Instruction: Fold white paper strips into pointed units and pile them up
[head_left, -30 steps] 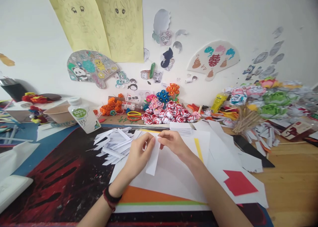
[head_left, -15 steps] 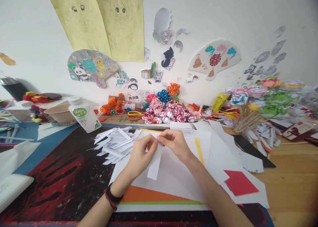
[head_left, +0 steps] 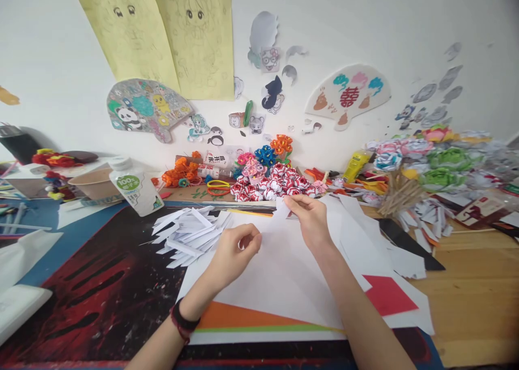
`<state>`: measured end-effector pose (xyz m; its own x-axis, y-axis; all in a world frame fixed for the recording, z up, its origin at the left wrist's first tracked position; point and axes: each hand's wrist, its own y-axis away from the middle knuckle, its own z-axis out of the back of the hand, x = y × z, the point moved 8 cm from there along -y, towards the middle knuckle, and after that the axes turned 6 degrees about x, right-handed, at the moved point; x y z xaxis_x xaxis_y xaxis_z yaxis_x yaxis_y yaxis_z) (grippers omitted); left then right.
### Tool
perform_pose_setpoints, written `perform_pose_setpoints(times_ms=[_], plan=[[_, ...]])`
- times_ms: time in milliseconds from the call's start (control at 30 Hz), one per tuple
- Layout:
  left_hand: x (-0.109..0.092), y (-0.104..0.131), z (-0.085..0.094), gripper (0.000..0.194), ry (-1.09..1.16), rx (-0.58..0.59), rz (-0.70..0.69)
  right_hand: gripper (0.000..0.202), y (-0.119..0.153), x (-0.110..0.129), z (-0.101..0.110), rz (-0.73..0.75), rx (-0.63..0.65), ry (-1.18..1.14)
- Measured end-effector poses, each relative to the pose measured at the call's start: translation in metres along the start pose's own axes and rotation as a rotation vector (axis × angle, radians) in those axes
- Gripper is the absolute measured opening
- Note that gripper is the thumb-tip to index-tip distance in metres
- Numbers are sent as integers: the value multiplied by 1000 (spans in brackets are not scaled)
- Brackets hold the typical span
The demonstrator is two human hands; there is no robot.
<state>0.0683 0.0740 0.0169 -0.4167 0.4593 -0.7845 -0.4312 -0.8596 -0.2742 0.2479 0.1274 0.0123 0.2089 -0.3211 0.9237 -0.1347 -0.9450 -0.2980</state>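
Hands now parted at center frame, the right hand [head_left: 311, 219] pinches white paper [head_left: 280, 213]; the left hand [head_left: 236, 252], thumb meeting forefinger, appears empty, pausing two-handed handling.

Paper strips [head_left: 190, 237] and flowers [head_left: 279, 182] mark a craft workspace [head_left: 474, 305]

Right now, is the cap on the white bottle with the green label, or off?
On: the white cap sits over the neck of the bottle. I can't tell how full it is.
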Motion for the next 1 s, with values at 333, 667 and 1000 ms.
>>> perform_pose_setpoints(times_ms=[333, 667, 1000], plan=[[-5, 4, 20, 25, -94, -148, -47, 19, -7, -1, 27, 51, -189, -33], [3, 4, 0, 34, -493, -198, -83, 29, 14, -16, -19, -82, 23, 255], [10, 3, 7, 23, -294, -231, 0, 37, 14, -17, -49, -179, 313, 59]])
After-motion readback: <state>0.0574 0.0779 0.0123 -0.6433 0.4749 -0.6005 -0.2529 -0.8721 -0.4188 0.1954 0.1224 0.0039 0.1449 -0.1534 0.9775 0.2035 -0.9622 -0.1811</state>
